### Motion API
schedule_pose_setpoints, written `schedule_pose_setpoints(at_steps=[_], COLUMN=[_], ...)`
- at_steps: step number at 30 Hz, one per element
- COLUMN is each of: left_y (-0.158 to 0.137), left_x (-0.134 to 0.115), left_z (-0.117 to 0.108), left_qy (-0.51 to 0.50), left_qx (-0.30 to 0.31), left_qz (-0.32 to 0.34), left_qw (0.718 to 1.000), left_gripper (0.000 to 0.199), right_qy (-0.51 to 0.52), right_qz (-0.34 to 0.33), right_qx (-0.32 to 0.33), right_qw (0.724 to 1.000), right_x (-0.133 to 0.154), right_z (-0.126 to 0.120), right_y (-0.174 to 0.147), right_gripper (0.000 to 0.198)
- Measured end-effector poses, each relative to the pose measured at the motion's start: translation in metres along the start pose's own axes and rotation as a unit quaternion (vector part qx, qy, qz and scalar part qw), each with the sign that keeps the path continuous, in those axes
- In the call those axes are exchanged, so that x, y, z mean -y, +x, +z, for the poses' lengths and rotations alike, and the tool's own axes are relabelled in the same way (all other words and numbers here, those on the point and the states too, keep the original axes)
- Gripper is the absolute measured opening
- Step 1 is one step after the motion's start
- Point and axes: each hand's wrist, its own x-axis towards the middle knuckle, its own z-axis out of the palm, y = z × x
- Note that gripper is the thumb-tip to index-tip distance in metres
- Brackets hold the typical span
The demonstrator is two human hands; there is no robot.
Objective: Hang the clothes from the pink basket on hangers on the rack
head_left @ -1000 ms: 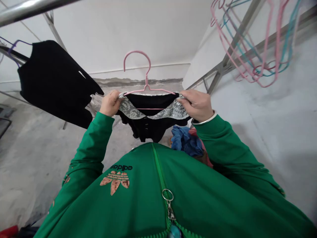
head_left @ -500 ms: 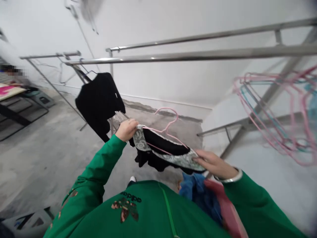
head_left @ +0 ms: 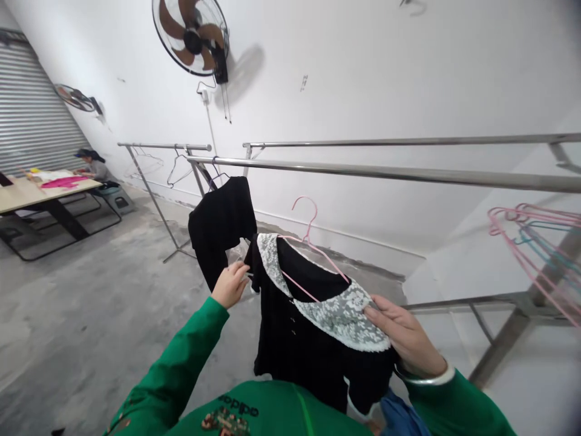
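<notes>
A black short-sleeved top [head_left: 299, 333] with a wide white lace collar [head_left: 342, 312] hangs in front of me on a pink hanger [head_left: 309, 239]. The hanger's hook points up, free of the rail, and its arms run inside the neckline. My left hand [head_left: 231, 284] is closed, pinching the edge of the sleeve on the left side. With thumb and fingers, my right hand [head_left: 406, 333] grips the collar and shoulder on the right. Just beyond my left hand, a black garment [head_left: 224, 215] hangs from the rail.
A metal rail [head_left: 345, 169] crosses ahead, with pink and blue hangers [head_left: 535, 233] at right. Blue cloth [head_left: 399, 418] lies low by my right arm. Far left, a person [head_left: 93, 165] sits at a table [head_left: 18, 197]. A fan [head_left: 193, 42] is on the wall.
My view has tilted up, bringing the fans into sight. The top now hangs with its front spread downward, and my left hand has moved from the collar to the sleeve side.
</notes>
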Motion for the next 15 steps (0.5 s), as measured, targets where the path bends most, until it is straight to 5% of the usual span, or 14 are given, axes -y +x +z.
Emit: schedule_pose_setpoints(at_steps=[8,15], left_y=[-0.133,-0.189], left_x=[0.033,0.074], left_z=[0.021,0.016], left_qy=[-0.008,0.014], left_qx=[0.148,0.165], left_qz=[-0.085,-0.136], left_qw=[0.985,0.977], left_gripper=[0.026,0.029], right_qy=[-0.012,-0.127], right_qz=[-0.146,-0.277], right_qx=[-0.037,-0.112], right_qw=[0.989,0.946], right_x=[0.003,-0.001], right_z=[0.092,0.163], right_y=[0.118,0.224], right_gripper=[0.04,0.022])
